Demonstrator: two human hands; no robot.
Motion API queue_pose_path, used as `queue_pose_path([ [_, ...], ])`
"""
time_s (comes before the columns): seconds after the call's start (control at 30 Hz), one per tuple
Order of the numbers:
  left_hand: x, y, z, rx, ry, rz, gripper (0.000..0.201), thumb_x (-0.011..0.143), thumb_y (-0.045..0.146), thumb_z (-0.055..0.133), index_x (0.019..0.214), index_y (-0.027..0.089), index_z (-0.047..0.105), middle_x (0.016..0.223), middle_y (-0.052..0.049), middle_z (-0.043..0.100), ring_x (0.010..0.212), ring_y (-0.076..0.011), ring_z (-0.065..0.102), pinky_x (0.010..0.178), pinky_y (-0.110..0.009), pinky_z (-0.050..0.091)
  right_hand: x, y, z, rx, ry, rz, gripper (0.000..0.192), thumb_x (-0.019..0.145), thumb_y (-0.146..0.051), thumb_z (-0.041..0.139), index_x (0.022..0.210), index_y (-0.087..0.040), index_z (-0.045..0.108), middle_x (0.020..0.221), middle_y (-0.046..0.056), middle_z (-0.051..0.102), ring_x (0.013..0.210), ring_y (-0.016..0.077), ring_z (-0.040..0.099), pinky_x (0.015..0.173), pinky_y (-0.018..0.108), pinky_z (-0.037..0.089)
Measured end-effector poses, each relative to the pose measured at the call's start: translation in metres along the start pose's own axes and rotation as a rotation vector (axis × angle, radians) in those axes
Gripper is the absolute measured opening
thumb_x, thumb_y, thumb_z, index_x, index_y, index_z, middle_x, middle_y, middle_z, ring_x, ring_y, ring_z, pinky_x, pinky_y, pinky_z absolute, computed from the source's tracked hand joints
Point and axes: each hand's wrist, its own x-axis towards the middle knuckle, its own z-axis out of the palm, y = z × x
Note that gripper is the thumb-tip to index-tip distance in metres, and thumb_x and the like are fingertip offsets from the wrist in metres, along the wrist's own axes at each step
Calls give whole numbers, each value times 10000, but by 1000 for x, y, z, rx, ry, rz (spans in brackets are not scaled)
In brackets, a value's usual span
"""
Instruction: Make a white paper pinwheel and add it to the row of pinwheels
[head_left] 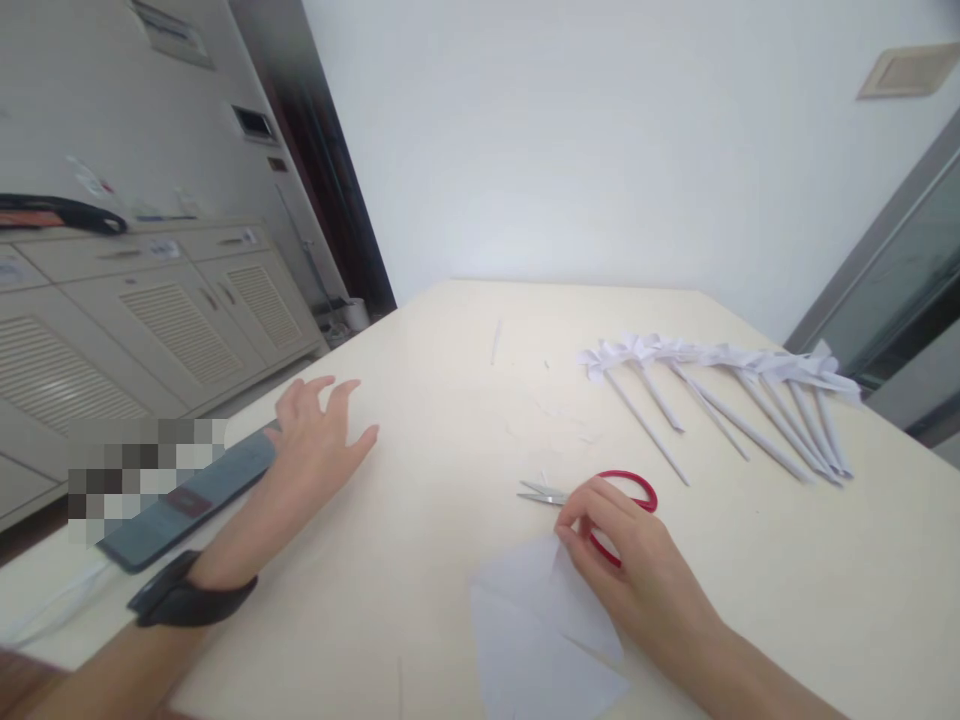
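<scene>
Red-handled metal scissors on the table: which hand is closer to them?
Right. The right hand partly covers the scissors in view; the left hand is farther away, off to their left.

The paper (525, 640) is white, slightly bluish, without any print. The scissors (553, 497) are bright red at the handles and silver at the blades. White, with a faint tint of lilac, are also the rolls (799, 430). The table (442, 450) has a pale cream colour. Grey-blue is the device (232, 476), with one dark red patch; black is the band (214, 603). The cabinet (176, 320), off-white, carries a pattern of slats.
</scene>
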Motion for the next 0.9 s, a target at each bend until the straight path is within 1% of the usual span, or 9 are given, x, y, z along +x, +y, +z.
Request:
queue_pose_path([
  [0.13, -6, -11, 3, -4, -23, -37, 469, 855, 367, 377, 1288, 187, 384, 1344, -237, 336, 1300, -479, 183, 804, -764, 332, 0, -2, 3, -8, -8, 1, 151, 835, -92, 447, 786, -207, 531, 787, 5, 579, 666, 135, 556, 573, 270, 456],
  [0.33, -7, -11, 1, -129, -34, -32, 492, 838, 358, 430, 1292, 172, 383, 1363, -235, 317, 1315, -475, 140, 886, -767, 238, 3, 7, 7, -20, 14, -20, 152, 831, -94, 434, 764, -210, 506, 770, -1, 571, 640, 135, 562, 624, 309, 469],
  [0.4, -6, -6, -3, -207, -44, -15, 495, 844, 365, 423, 1296, 173, 367, 1395, -217, 273, 1341, -457, 71, 952, -757, 134, 4, 9, 7, -21, 17, -27, 149, 831, -102, 435, 760, -214, 502, 762, -3, 568, 634, 136, 565, 612, 304, 468],
  [0.47, -6, 5, -9, -314, -74, 28, 495, 859, 368, 405, 1314, 191, 324, 1445, -177, 201, 1371, -400, 5, 1031, -692, 17, 4, 10, 5, -20, 19, -30, 144, 835, -109, 437, 763, -217, 499, 762, -3, 569, 641, 136, 572, 608, 295, 468],
  [0.53, -9, 25, -16, -467, -210, 134, 499, 861, 385, 429, 1313, 211, 311, 1439, -141, 264, 1373, -325, 143, 1104, -565, 104, 5, 9, 2, -20, 21, -28, 138, 843, -113, 435, 774, -215, 497, 778, 1, 569, 656, 132, 575, 611, 284, 469],
  [0.63, -16, 64, -20, -730, -619, 354, 392, 902, 384, 388, 1271, 252, 388, 1285, -72, 526, 1197, -202, 488, 984, -367, 422, 5, 9, -3, -29, 26, -21, 128, 857, -118, 431, 796, -208, 499, 816, 8, 566, 678, 123, 567, 625, 272, 471],
  [0.73, -25, 102, -13, -900, -956, 512, 397, 861, 343, 500, 1242, 236, 461, 1158, -60, 635, 1071, -179, 590, 877, -303, 489, 6, 10, -4, -49, 45, -27, 104, 861, -139, 455, 803, -204, 512, 836, 10, 562, 694, 122, 553, 621, 261, 470],
  [0.8, -30, 122, -5, -963, -1064, 565, 399, 797, 333, 601, 1173, 223, 528, 1160, -63, 635, 1064, -196, 588, 880, -303, 479, 8, 12, -5, -66, 77, -37, 92, 865, -163, 463, 803, -200, 519, 842, 17, 558, 698, 125, 541, 598, 251, 469],
  [0.9, -34, 139, 4, -1009, -1135, 561, 359, 756, 301, 653, 1096, 219, 575, 1168, -46, 624, 1077, -214, 571, 904, -313, 454, 10, 14, -9, -101, 133, -61, 101, 875, -178, 447, 805, -194, 517, 852, 24, 552, 703, 124, 525, 583, 238, 471],
])
